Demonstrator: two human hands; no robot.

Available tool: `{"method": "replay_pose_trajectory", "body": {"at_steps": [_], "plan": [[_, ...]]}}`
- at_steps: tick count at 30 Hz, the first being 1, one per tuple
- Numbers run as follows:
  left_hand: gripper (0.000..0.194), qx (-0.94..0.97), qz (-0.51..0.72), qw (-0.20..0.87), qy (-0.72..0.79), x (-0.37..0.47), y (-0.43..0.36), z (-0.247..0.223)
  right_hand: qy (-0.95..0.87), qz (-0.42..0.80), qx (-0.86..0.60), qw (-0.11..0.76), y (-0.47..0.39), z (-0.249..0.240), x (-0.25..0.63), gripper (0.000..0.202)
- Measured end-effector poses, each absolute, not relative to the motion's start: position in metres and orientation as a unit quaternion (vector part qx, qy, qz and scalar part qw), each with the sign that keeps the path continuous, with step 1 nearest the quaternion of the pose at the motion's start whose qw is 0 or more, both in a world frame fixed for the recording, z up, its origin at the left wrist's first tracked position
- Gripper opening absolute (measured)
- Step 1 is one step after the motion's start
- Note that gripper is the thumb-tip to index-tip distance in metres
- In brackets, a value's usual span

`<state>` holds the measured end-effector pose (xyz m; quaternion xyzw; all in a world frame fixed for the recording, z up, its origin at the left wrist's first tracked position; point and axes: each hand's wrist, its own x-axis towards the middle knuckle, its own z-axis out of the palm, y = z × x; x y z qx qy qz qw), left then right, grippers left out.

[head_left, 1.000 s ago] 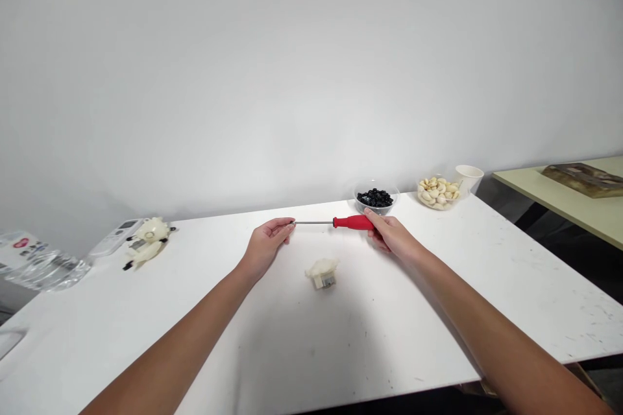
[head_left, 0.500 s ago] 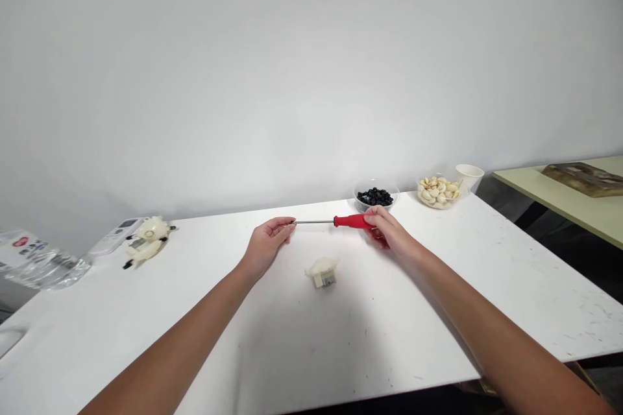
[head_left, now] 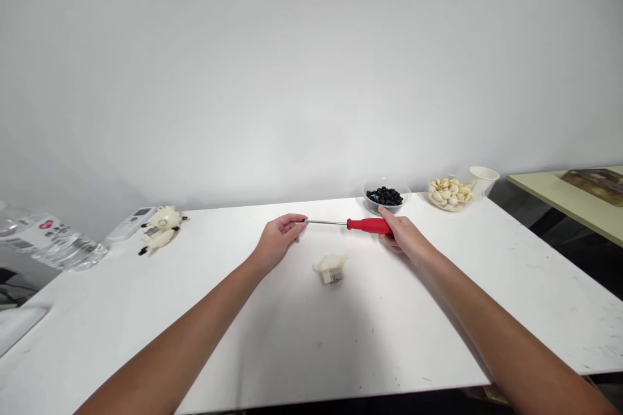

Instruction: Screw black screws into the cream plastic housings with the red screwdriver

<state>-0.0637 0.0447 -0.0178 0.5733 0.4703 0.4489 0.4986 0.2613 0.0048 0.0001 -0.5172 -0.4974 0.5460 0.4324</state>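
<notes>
A screwdriver with a red handle and a thin metal shaft lies level between my two hands, above the white table. My right hand is closed round the end of the red handle. At the shaft's far end, the fingertips of my left hand are pinched together at the tip. A small dark bit shows there, too small to name. Below the screwdriver, on the tabletop, sits a small cream-coloured plastic part with a grey piece in its lower side.
Behind my right hand stands a clear bowl of black pieces; further right are a bowl of pale nut-like pieces and a white cup. To the left are cream plastic parts, a white remote and a tilted water bottle.
The whole view has shifted, so everything sits slightly further right. Both hands keep their hold, and the screwdriver stays level between them.
</notes>
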Motion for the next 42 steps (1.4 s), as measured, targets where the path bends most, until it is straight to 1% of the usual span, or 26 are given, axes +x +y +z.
{"method": "replay_pose_trajectory", "body": {"at_steps": [2,5,8,10,15,20,24,28,29,32,34,35,38,39,40,42], "plan": [[0.041,0.581,0.450,0.477,0.481,-0.062,0.043,-0.017,-0.479,0.561,-0.514,0.437,0.004,0.002,0.259,0.054],[0.036,0.603,0.461,0.412,0.505,-0.059,0.037,-0.013,-0.460,0.589,-0.472,0.467,0.003,0.005,0.255,0.038],[0.027,0.637,0.466,0.331,0.518,-0.056,0.029,-0.008,-0.447,0.574,-0.477,0.493,0.003,0.006,0.252,0.032],[0.024,0.653,0.464,0.296,0.521,-0.054,0.024,-0.004,-0.444,0.561,-0.486,0.502,0.002,0.006,0.252,0.028],[0.025,0.643,0.456,0.304,0.534,-0.052,0.021,-0.002,-0.431,0.579,-0.472,0.506,0.003,0.005,0.250,0.022],[0.027,0.633,0.461,0.314,0.537,-0.051,0.022,-0.004,-0.411,0.602,-0.465,0.502,0.006,0.002,0.250,0.023],[0.027,0.639,0.452,0.330,0.528,-0.055,0.024,-0.004,-0.403,0.630,-0.440,0.497,0.006,0.002,0.255,0.015],[0.032,0.620,0.452,0.371,0.523,-0.059,0.029,-0.008,-0.443,0.628,-0.421,0.482,0.004,0.003,0.259,0.017],[0.033,0.617,0.452,0.381,0.520,-0.059,0.030,-0.009,-0.455,0.615,-0.434,0.475,0.004,0.003,0.260,0.022],[0.034,0.610,0.450,0.410,0.508,-0.059,0.032,-0.013,-0.469,0.570,-0.515,0.436,0.005,0.003,0.263,0.052],[0.035,0.606,0.447,0.429,0.499,-0.059,0.033,-0.015,-0.464,0.558,-0.546,0.419,0.005,0.003,0.263,0.061],[0.036,0.605,0.446,0.436,0.495,-0.059,0.034,-0.015,-0.464,0.562,-0.538,0.422,0.005,0.004,0.263,0.059],[0.039,0.604,0.448,0.446,0.485,-0.061,0.037,-0.017,-0.472,0.594,-0.472,0.449,0.004,0.006,0.262,0.040],[0.039,0.603,0.451,0.445,0.485,-0.062,0.037,-0.017,-0.476,0.599,-0.459,0.452,0.003,0.006,0.262,0.037],[0.040,0.602,0.453,0.443,0.487,-0.062,0.038,-0.017,-0.480,0.599,-0.461,0.445,0.003,0.006,0.263,0.037],[0.040,0.602,0.451,0.440,0.491,-0.063,0.039,-0.018,-0.489,0.584,-0.497,0.416,0.003,0.006,0.264,0.049]]}}
